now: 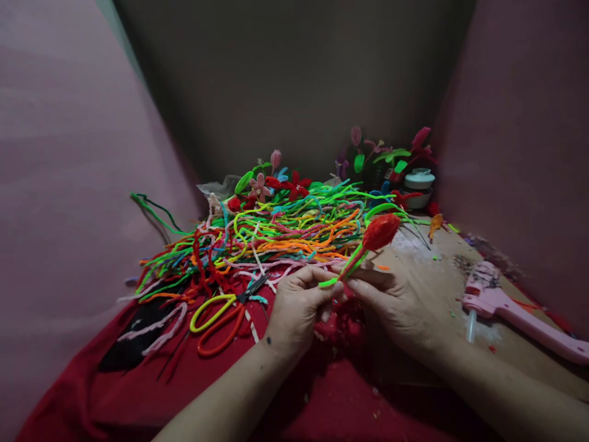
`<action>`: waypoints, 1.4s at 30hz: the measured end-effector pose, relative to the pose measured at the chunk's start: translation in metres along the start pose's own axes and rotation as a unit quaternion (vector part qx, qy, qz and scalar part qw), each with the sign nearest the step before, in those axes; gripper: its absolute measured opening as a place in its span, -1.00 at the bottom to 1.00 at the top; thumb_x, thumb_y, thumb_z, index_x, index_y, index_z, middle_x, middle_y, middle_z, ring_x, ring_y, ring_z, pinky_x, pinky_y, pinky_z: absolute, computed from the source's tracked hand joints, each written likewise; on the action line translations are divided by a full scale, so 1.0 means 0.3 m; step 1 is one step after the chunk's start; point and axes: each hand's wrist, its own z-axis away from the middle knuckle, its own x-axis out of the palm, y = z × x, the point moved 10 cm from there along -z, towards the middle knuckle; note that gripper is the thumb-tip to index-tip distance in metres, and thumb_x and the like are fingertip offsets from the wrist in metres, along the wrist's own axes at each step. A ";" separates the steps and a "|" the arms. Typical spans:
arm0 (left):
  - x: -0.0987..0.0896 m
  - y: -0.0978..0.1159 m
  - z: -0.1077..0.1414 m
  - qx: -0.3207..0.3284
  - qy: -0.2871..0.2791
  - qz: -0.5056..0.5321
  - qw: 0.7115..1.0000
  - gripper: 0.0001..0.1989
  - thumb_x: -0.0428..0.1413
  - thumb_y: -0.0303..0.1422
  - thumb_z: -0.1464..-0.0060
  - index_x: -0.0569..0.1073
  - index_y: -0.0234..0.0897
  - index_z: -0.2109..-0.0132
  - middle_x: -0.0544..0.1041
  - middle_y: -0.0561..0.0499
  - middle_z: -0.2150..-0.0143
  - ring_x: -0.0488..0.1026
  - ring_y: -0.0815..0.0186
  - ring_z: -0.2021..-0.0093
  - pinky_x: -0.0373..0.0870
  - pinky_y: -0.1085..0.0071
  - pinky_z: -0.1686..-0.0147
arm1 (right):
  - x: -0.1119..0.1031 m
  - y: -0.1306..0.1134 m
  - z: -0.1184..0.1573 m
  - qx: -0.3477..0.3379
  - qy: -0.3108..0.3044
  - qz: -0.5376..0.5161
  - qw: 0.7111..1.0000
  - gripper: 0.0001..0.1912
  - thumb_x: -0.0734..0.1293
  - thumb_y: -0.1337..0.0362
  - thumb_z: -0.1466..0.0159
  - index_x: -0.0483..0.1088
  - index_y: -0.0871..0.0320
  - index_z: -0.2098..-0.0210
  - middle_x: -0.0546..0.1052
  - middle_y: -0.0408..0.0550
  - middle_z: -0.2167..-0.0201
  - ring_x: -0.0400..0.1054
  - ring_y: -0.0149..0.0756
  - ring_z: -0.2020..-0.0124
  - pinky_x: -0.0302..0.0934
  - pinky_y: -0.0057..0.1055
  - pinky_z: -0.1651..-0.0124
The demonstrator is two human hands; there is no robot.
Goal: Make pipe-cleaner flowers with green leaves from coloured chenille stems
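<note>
Between my two hands is a pipe-cleaner flower [381,232] with a fuzzy red bud, tilted up to the right, and an orange and green stem. My left hand [301,304] pinches a bright green pipe cleaner [328,283] at the stem's lower end. My right hand [391,301] is closed on the stem just beside it, thumb and fingertips almost touching the left ones. Part of the stem is hidden by the fingers. Left of my left hand lie scissors [221,325] with one yellow and one orange handle loop, blades toward the pile.
A wide heap of colourful pipe cleaners [285,230] covers the table's back. Finished flowers [294,185] stand behind it. A pink hot glue gun [515,305] lies at right on a brown board [427,276]. A white-lidded jar [419,179] stands back right. Red cloth [138,399] lies in front.
</note>
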 end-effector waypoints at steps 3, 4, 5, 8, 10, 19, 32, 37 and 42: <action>0.010 -0.016 -0.001 -0.026 -0.017 0.012 0.999 -0.87 0.25 -0.48 0.17 0.41 -0.40 0.51 0.44 0.12 0.66 0.19 0.61 0.77 0.04 0.68 0.75 | -0.009 -0.007 0.002 -0.007 0.009 0.012 1.000 -0.79 0.32 0.29 -0.20 0.52 -0.01 0.19 0.56 -0.14 0.23 0.36 -0.23 0.14 0.21 -0.26 0.04; 0.012 -0.022 -0.001 -0.035 -0.023 0.015 0.999 -0.86 0.25 -0.48 0.17 0.41 -0.40 0.51 0.44 0.11 0.67 0.20 0.61 0.77 0.04 0.68 0.75 | -0.010 -0.009 0.002 -0.008 0.010 0.012 1.000 -0.79 0.32 0.29 -0.19 0.53 -0.01 0.19 0.57 -0.14 0.25 0.38 -0.24 0.17 0.23 -0.28 0.07; 0.013 -0.031 -0.001 -0.047 -0.029 0.018 0.998 -0.85 0.25 -0.48 0.17 0.40 -0.40 0.51 0.45 0.10 0.66 0.20 0.60 0.77 0.04 0.68 0.76 | -0.007 -0.010 0.001 -0.006 0.006 0.010 1.000 -0.80 0.33 0.29 -0.19 0.53 -0.01 0.20 0.57 -0.14 0.28 0.39 -0.26 0.23 0.25 -0.29 0.11; 0.021 -0.064 0.000 -0.096 -0.059 0.039 0.993 -0.81 0.24 -0.44 0.15 0.35 -0.39 0.53 0.50 0.04 0.62 0.19 0.58 0.80 0.02 0.66 0.82 | 0.007 -0.006 -0.002 0.010 -0.017 -0.009 1.000 -0.79 0.35 0.29 -0.16 0.53 0.00 0.21 0.58 -0.14 0.40 0.40 -0.30 0.38 0.28 -0.30 0.20; 0.039 -0.090 0.005 -0.139 -0.099 0.058 0.984 -0.81 0.22 -0.41 0.12 0.36 -0.40 0.52 0.47 0.05 0.64 0.15 0.59 0.82 0.01 0.65 0.85 | 0.014 -0.005 -0.006 0.020 -0.030 -0.019 0.999 -0.79 0.37 0.27 -0.14 0.54 0.03 0.21 0.58 -0.13 0.42 0.41 -0.29 0.37 0.28 -0.28 0.17; 0.098 -0.128 0.032 -0.231 -0.200 0.100 0.947 -0.75 0.25 -0.31 0.15 0.42 -0.45 0.40 0.38 0.12 0.67 0.13 0.60 0.84 0.01 0.66 0.87 | 0.012 -0.044 -0.024 0.002 -0.005 -0.003 1.000 -0.78 0.45 0.17 -0.01 0.55 0.08 0.33 0.58 -0.08 0.40 0.42 -0.21 0.29 0.26 -0.24 0.15; 0.059 0.105 0.062 0.265 0.010 -0.416 0.870 -0.74 0.14 -0.33 -0.03 0.33 -0.24 0.10 0.49 0.02 0.27 0.44 0.38 0.31 0.35 0.47 0.29 | -0.044 -0.022 -0.007 -0.018 0.079 0.032 0.996 -0.90 0.35 0.32 -0.14 0.48 0.15 0.49 0.44 -0.16 0.47 0.28 -0.32 0.35 0.17 -0.33 0.21; 0.092 0.109 0.077 0.312 -0.009 -0.495 0.811 -0.89 -0.03 -0.42 -0.15 0.39 -0.30 0.27 0.45 0.02 0.41 0.38 0.39 0.41 0.27 0.48 0.36 | -0.066 -0.021 0.007 -0.038 0.112 0.075 0.990 -0.94 0.37 0.31 -0.12 0.51 0.13 0.43 0.46 -0.16 0.40 0.30 -0.30 0.26 0.16 -0.30 0.08; 0.048 0.052 0.030 0.140 -0.027 -0.340 0.929 -0.84 0.00 -0.35 -0.12 0.36 -0.28 0.40 0.35 0.12 0.55 0.26 0.48 0.56 0.21 0.56 0.53 | -0.069 0.006 0.008 -0.019 0.098 0.031 0.995 -0.90 0.40 0.28 -0.10 0.52 0.07 0.35 0.51 -0.14 0.30 0.32 -0.24 0.14 0.14 -0.25 -0.03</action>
